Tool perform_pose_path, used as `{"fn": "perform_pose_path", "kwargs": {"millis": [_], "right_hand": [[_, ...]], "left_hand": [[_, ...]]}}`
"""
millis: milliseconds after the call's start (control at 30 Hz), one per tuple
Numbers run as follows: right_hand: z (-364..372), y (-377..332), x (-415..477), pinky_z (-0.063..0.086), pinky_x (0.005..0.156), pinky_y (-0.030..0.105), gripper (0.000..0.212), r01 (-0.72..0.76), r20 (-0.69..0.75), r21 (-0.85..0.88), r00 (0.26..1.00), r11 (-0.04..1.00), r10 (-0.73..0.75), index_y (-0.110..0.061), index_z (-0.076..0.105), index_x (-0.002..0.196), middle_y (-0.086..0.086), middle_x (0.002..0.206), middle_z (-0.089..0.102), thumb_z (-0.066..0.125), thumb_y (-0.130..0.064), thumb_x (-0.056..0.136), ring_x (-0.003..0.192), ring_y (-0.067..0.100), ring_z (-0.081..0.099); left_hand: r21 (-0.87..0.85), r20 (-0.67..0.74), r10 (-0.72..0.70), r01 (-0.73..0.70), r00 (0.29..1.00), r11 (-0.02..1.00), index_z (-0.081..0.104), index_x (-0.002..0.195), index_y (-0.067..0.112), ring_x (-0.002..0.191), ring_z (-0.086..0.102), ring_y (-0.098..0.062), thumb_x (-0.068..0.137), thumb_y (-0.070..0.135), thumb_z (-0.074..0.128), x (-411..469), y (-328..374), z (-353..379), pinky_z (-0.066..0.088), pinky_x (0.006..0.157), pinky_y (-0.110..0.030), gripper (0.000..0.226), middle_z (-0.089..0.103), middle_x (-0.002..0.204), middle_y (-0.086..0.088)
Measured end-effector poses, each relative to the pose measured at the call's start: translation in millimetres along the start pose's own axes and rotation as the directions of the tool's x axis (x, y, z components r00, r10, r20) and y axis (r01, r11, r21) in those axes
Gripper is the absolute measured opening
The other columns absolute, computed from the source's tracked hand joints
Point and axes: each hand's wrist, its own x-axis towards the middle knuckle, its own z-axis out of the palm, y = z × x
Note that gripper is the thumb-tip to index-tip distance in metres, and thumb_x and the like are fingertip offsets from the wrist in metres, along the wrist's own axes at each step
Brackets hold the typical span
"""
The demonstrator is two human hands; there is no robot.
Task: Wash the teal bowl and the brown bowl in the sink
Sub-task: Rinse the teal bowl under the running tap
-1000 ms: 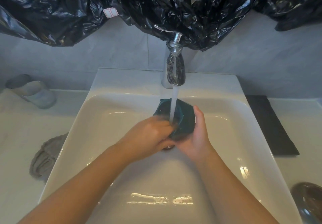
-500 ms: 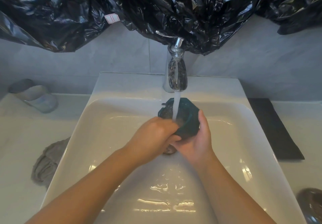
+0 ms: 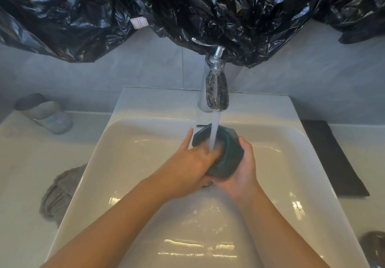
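The teal bowl (image 3: pixel 228 155) is tilted under the running tap (image 3: pixel 216 92) over the white sink (image 3: pixel 129 163). My right hand (image 3: pixel 241 172) cups it from below and the right, fingers curled round its outside. My left hand (image 3: pixel 187 165) has its fingers inside the bowl in the water stream, with the index finger sticking up past the rim. The brown bowl (image 3: pixel 375 249) lies on the counter at the bottom right edge, partly cut off.
A grey cloth (image 3: pixel 60 194) lies on the counter left of the sink. Two cups (image 3: pixel 45 113) lie on their sides at the back left. A black mat (image 3: pixel 331 159) covers the counter on the right. Black plastic sheeting (image 3: pixel 187 7) hangs above.
My left hand's fingers have slid deeper into the bowl and the index finger has lifted past the rim. The bowl stays under the stream in my right hand.
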Motion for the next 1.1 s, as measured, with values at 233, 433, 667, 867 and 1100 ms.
{"fn": "perform_pose_path", "kwargs": {"millis": [233,433,667,867,1100], "right_hand": [[3.1,-0.9,1.6,0.05,0.079,0.041,0.054,-0.003,-0.048,0.002,0.999,1.0,0.003,-0.011,0.066,0.12,0.017,0.109,0.068,0.042,-0.048,0.091,0.102,0.034,0.062],[4.0,-0.2,2.5,0.055,0.069,0.036,0.056,0.006,-0.087,0.006,0.996,1.0,-0.006,-0.01,0.072,0.113,0.015,0.101,0.071,0.036,-0.049,0.095,0.095,0.031,0.067],[2.8,-2.9,2.2,0.057,0.064,0.031,0.063,-0.032,-0.017,0.049,0.999,0.998,0.033,-0.012,0.08,0.085,0.011,0.084,0.073,0.031,-0.05,0.094,0.074,0.024,0.07],[2.6,-8.9,0.7,0.048,0.086,0.049,0.072,-0.122,-0.022,0.032,0.992,0.992,0.122,-0.009,0.067,0.123,0.025,0.122,0.063,0.047,-0.059,0.074,0.107,0.038,0.06],[5.1,-0.1,-4.9,0.06,0.07,0.031,0.053,0.008,0.063,0.091,0.998,0.996,-0.014,-0.007,0.077,0.1,0.013,0.097,0.073,0.043,-0.046,0.085,0.086,0.026,0.073]], "left_hand": [[0.0,-0.131,0.036,-0.037,0.991,0.999,0.05,0.124,0.021,0.069,0.07,-0.017,0.071,0.022,0.08,-6.0,-5.4,6.2,0.001,0.12,-0.039,0.06,0.072,0.074,0.002],[-0.213,-0.15,-0.145,0.111,0.978,0.971,0.065,0.08,0.017,0.069,0.061,-0.022,0.078,0.026,0.069,-8.0,15.5,-0.8,0.038,0.093,-0.036,0.01,0.068,0.071,0.0],[-0.532,-0.039,-0.148,0.105,0.988,0.84,0.063,0.094,0.015,0.081,0.059,-0.017,0.086,0.021,0.064,-2.1,14.6,-4.4,0.05,0.078,-0.035,0.011,0.064,0.088,0.003],[-0.046,-0.151,0.194,-0.203,0.969,0.978,0.066,0.091,0.016,0.068,0.063,-0.023,0.081,0.025,0.068,-5.3,-11.5,-1.5,0.052,0.07,-0.03,0.014,0.067,0.08,0.0],[-0.506,-0.128,-0.25,0.153,0.96,0.849,0.049,0.078,0.014,0.064,0.047,-0.018,0.092,0.036,0.055,5.6,27.4,-7.5,0.043,0.059,-0.033,0.027,0.049,0.072,0.005]]}}
